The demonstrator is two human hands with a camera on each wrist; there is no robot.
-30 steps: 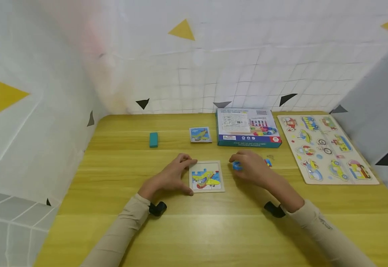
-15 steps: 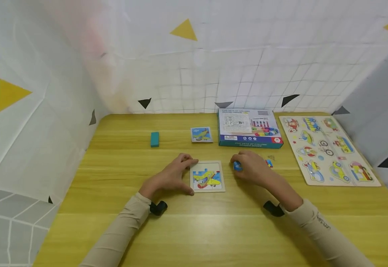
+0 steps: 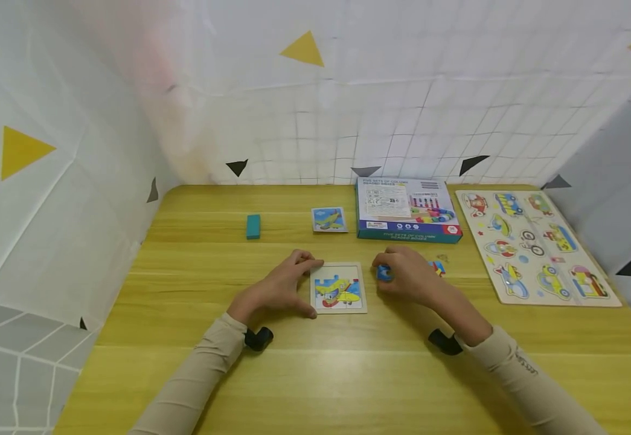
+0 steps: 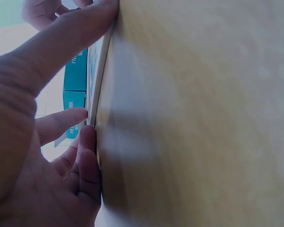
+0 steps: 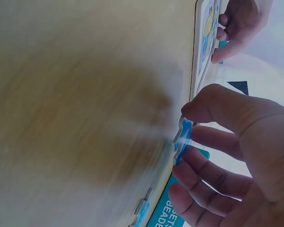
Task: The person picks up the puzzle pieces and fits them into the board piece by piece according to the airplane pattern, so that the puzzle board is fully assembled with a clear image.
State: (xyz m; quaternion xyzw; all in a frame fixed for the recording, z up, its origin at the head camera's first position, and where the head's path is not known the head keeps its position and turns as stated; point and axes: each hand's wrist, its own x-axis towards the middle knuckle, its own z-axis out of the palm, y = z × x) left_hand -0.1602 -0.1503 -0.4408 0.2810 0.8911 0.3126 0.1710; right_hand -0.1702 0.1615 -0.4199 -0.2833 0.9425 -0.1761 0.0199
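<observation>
We record one square puzzle (image 3: 342, 270) in a pale frame, lying flat on the wooden table (image 3: 315, 386) before the person, a yellow plane across its lower part and pale backing showing along the top. Left hand (image 3: 277, 286): thumb and forefinger set at the two left corners of the puzzle, holding it between them. Right hand (image 3: 410, 275): thumb and fingertips pinching one blue piece (image 5: 182, 139), just right of the puzzle and apart from it; whether it touches the table we cannot tell. Beside the right hand we list loose puzzle parts (image 3: 438, 267), blue and red, partly hidden, number uncertain. Behind the puzzle: one small picture card (image 3: 328, 219) showing a yellow plane; farther left, one teal block (image 3: 253, 226); right of the card, one printed box (image 3: 410, 211) with a teal side. At the table's right we enter one board (image 3: 538, 248) of vehicle pictures, lying at a slant. Sleeves (image 3: 198, 368): beige. Each wrist bears a black device (image 3: 259, 339).
</observation>
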